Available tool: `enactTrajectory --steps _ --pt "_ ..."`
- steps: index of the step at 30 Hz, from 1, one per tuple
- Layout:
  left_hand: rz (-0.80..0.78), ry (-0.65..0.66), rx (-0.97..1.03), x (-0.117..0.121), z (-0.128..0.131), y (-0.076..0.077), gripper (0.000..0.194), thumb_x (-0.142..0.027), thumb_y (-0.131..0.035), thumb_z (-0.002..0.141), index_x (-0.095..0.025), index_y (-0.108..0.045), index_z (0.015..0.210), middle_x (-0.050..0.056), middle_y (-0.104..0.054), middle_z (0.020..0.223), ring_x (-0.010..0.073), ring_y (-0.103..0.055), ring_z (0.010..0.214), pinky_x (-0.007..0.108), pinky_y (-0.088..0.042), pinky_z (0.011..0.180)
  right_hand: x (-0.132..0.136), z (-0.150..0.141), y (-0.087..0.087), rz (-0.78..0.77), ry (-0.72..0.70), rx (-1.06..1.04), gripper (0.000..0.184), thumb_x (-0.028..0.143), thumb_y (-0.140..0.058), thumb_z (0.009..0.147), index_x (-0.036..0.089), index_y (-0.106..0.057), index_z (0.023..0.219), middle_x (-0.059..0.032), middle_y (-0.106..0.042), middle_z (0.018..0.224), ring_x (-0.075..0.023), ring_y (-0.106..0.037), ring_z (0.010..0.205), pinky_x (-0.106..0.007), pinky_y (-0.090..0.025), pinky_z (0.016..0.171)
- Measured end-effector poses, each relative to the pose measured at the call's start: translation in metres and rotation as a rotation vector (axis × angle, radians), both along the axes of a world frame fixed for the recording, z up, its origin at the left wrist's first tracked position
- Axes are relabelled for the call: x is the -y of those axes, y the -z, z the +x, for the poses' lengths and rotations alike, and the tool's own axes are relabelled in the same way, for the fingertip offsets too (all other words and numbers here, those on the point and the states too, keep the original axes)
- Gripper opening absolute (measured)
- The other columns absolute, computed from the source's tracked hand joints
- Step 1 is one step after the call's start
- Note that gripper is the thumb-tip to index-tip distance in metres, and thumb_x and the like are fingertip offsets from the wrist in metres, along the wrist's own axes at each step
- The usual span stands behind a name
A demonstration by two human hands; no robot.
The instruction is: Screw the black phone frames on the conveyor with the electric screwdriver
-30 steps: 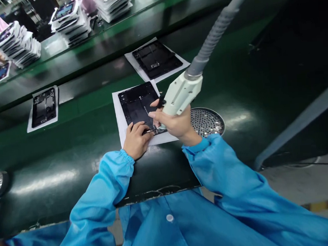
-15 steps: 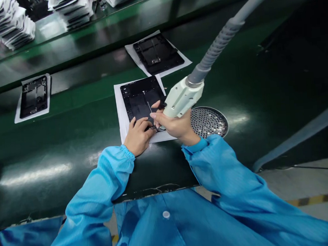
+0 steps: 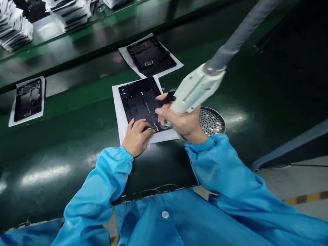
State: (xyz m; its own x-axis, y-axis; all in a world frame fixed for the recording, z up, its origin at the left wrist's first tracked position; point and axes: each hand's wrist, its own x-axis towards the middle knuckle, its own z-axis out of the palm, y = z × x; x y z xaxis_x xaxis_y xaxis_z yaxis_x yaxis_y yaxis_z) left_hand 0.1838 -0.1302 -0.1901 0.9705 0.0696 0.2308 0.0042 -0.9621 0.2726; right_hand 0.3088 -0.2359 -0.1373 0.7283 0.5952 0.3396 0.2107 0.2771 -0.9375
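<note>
A black tablet housing (image 3: 139, 101) lies on a white sheet (image 3: 119, 119) on the green conveyor belt (image 3: 67, 119). My left hand (image 3: 136, 135) rests on the housing's near edge, fingers curled and pressing down by a small part. My right hand (image 3: 182, 122) is wrapped round a pale electric screwdriver (image 3: 197, 88) with a grey hose (image 3: 247, 21) running up to the right. The tool is tilted, its tip near the housing's near right corner.
A round perforated metal dish (image 3: 213, 121) sits just right of my right hand. Two more black housings on white sheets (image 3: 150, 56) (image 3: 28, 99) lie farther along the belt. Stacks of trays (image 3: 14, 25) stand on the far bench.
The screwdriver has tilted over and shifted right, its hose swinging with it. My left hand stays on the housing's near edge. The view shifted slightly.
</note>
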Motion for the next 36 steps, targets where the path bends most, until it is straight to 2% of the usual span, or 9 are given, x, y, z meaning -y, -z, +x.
enactTrajectory --steps 5,9,12,19,27,36 --pt "-0.006 -0.065 0.079 -0.002 -0.003 0.004 0.025 -0.033 -0.051 0.093 -0.021 -0.068 0.106 0.010 -0.064 0.118 0.0267 -0.050 0.125 0.053 -0.031 0.109 0.029 0.034 -0.008 0.116 0.090 0.043 0.021 0.028 -0.078 0.070 0.023 -0.061 0.081 0.0060 -0.051 0.047 -0.0101 -0.049 0.037 -0.029 -0.044 0.042" --pt "0.020 -0.098 0.120 -0.003 -0.005 0.005 0.029 -0.035 -0.052 0.092 -0.019 -0.067 0.111 0.013 -0.061 0.126 0.0290 -0.048 0.127 0.055 -0.031 0.109 0.053 0.053 -0.004 0.136 0.158 0.040 0.022 0.033 -0.079 0.070 0.024 -0.060 0.079 0.0061 -0.049 0.046 -0.0108 -0.049 0.038 -0.030 -0.045 0.043" --pt "0.045 -0.091 0.125 -0.004 -0.006 0.005 0.027 -0.034 -0.051 0.093 -0.020 -0.069 0.108 0.012 -0.062 0.126 0.0295 -0.050 0.126 0.057 -0.030 0.109 0.059 0.058 0.001 0.184 0.193 -0.018 0.023 0.030 -0.080 0.065 0.022 -0.061 0.076 0.0072 -0.049 0.043 -0.0107 -0.048 0.035 -0.029 -0.043 0.039" --pt "0.037 -0.088 0.145 -0.007 -0.012 0.005 0.026 -0.034 -0.053 0.092 -0.020 -0.070 0.106 0.013 -0.064 0.123 0.0290 -0.053 0.124 0.056 -0.032 0.109 0.044 0.056 0.004 0.141 0.185 -0.090 0.018 0.018 -0.074 0.062 0.022 -0.062 0.075 0.0086 -0.053 0.042 -0.0106 -0.050 0.034 -0.027 -0.043 0.038" --pt "0.038 -0.097 0.165 -0.008 -0.011 0.005 0.025 -0.034 -0.055 0.091 -0.019 -0.072 0.102 0.013 -0.066 0.120 0.0286 -0.056 0.122 0.054 -0.034 0.108 0.028 0.047 -0.003 0.044 0.149 -0.085 0.015 0.018 -0.069 0.061 0.020 -0.062 0.074 0.0085 -0.053 0.042 -0.0101 -0.050 0.034 -0.026 -0.041 0.037" --pt "0.061 -0.081 0.174 -0.007 -0.012 0.004 0.025 -0.033 -0.055 0.091 -0.017 -0.071 0.103 0.013 -0.066 0.121 0.0287 -0.056 0.122 0.055 -0.036 0.107 0.025 0.050 0.004 0.027 0.149 -0.070 0.014 0.018 -0.068 0.062 0.020 -0.062 0.074 0.0091 -0.052 0.040 -0.0102 -0.049 0.033 -0.026 -0.041 0.036"
